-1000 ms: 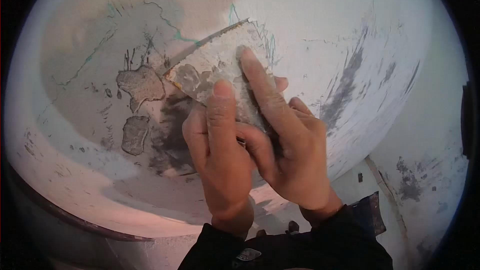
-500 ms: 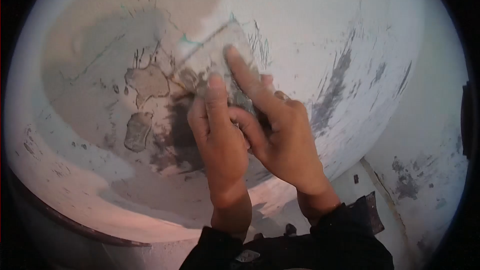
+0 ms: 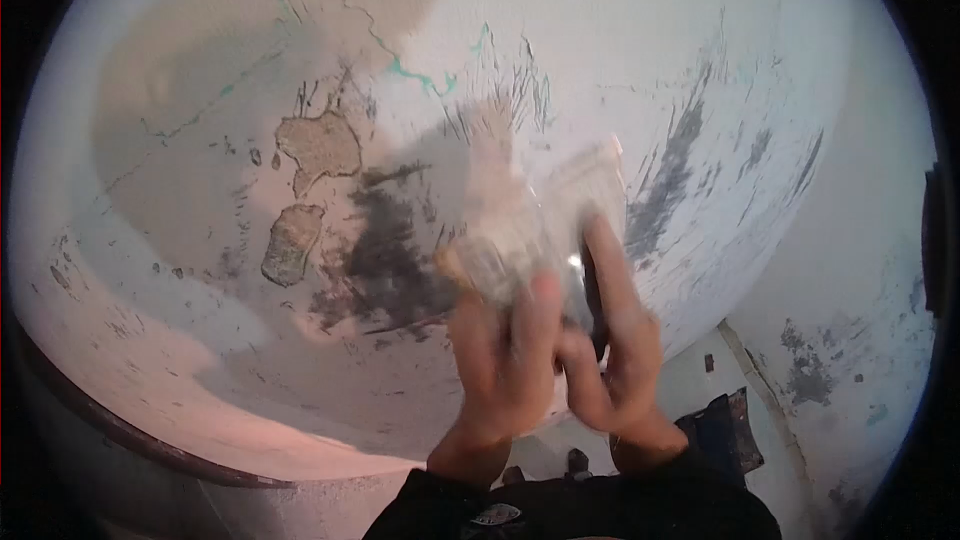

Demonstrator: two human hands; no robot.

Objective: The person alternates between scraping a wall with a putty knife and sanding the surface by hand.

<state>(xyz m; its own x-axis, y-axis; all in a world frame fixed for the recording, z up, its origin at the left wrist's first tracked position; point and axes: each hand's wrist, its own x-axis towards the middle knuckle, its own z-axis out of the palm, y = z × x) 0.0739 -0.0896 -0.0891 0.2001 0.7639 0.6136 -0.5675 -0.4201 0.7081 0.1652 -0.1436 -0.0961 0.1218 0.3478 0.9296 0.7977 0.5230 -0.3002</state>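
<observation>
Since earlier, both hands (image 3: 545,350) dragged scraper (image 3: 545,225) lower right.

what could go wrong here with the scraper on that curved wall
1. Both hands, the left hand and right hand, grip the putty knife, which is motion-blurred; a fast stroke might slip on the curved white surface and skin the fingers.
2. The blade edge may gouge the bare chipped patches and widen them.
3. Scraped flakes may fly toward the face, since the head is close to the work.
</observation>
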